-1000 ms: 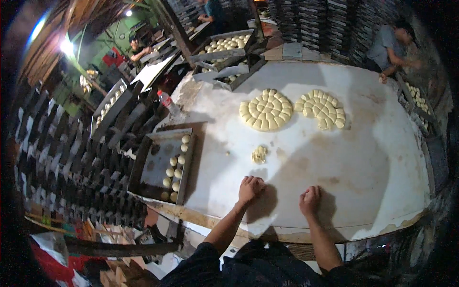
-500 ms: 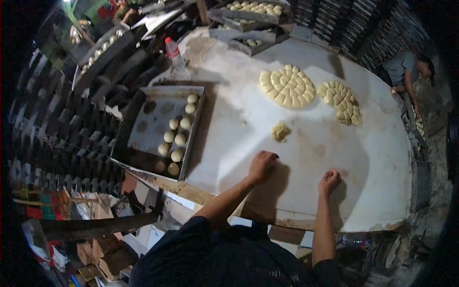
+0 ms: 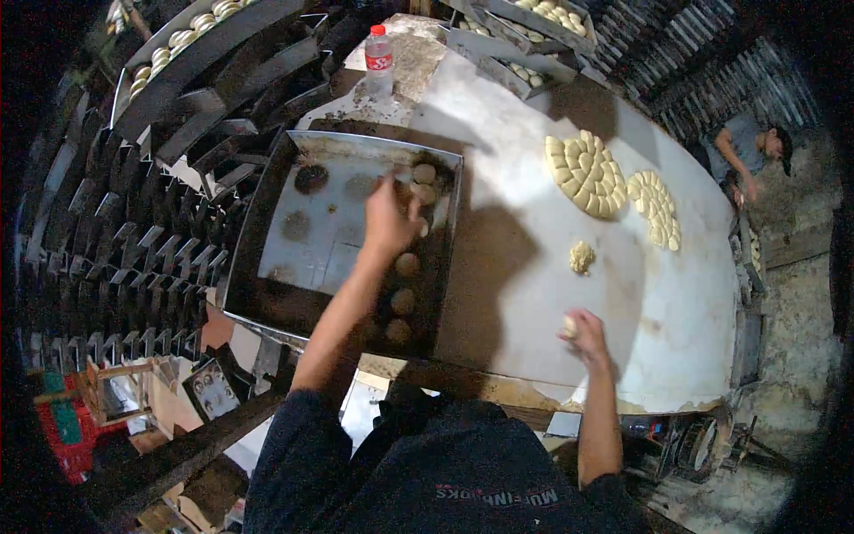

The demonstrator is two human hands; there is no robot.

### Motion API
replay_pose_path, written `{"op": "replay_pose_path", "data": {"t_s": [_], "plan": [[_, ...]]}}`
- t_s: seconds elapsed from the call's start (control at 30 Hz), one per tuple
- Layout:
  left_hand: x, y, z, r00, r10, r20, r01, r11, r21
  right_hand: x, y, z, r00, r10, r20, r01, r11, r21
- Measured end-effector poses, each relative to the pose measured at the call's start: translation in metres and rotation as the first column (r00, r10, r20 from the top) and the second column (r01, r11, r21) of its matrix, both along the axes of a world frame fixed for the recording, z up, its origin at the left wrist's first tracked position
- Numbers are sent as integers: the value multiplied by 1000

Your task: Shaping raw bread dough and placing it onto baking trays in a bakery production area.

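Note:
My left hand (image 3: 391,222) reaches over the dark metal tray (image 3: 455,231), thumb and fingers apart, close above the dough balls. Small round dough balls (image 3: 403,301) stand along the tray's right side; my hand and forearm hide some of them. Over the table's near part, my right hand (image 3: 585,338) has its fingers closed around a small pale dough ball (image 3: 567,327). Beyond it on the white table lies a rough yellowish lump of dough (image 3: 582,258). Farther off are a large round of dough (image 3: 585,173) and a smaller one (image 3: 654,209), both cut into several pieces.
A red-capped plastic bottle (image 3: 378,62) stands behind the tray. Trays of dough balls are stacked at the far edge (image 3: 534,40) and upper left (image 3: 178,44). Stacked metal pans (image 3: 116,267) line the left side. Another person (image 3: 747,151) is beyond the table's right edge.
My left hand has moved from the tabletop to above the tray. My right hand has turned, showing a dough ball in its fingers. The view has shifted left.

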State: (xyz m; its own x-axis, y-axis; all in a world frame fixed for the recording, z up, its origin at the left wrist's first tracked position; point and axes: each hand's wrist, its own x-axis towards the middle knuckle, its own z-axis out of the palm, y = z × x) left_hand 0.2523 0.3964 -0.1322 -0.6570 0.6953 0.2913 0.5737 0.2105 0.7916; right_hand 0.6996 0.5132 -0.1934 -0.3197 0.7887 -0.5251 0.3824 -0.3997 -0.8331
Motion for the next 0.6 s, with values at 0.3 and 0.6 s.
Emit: {"op": "replay_pose_path", "data": {"t_s": [0.3,0.6], "plan": [[-67,-16,-89,984,-169,-57,155,968,-200,-410,-25,75,835,520,181,-335,219,916],[-20,-4,32,945,-146,-292,90,976,-196,-177,-4,19,994,102,34,-43,91,995]]}}
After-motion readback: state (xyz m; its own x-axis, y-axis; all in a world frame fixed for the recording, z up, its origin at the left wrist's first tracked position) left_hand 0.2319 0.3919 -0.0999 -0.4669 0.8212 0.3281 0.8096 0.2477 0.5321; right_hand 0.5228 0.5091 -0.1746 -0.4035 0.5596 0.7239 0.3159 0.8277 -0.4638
